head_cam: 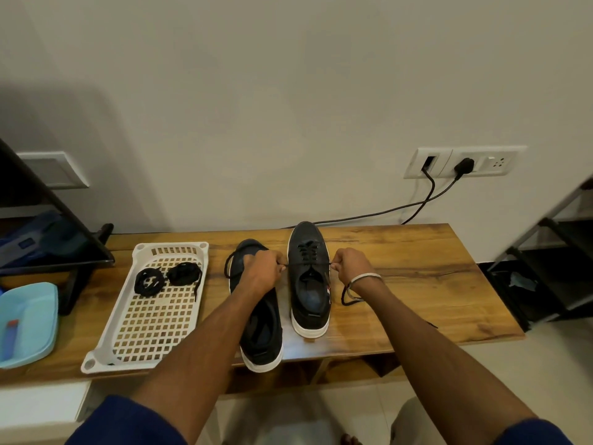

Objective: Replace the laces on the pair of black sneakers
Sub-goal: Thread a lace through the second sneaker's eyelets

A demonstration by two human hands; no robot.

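Wooden bench (pixel 417 252) against beige wall (pixel 256 107); both hands (pixel 261 271) (pixel 351 263) pinching lace (pixel 308 263) taut.

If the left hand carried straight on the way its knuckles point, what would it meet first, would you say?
The left hand pinches the lace and points right, across the table. It would probably meet the right sneaker first, at its near side by the eyelets, though depth is hard to judge from this one view.

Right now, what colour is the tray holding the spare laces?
White, a plastic grid tray; the head view shows it.
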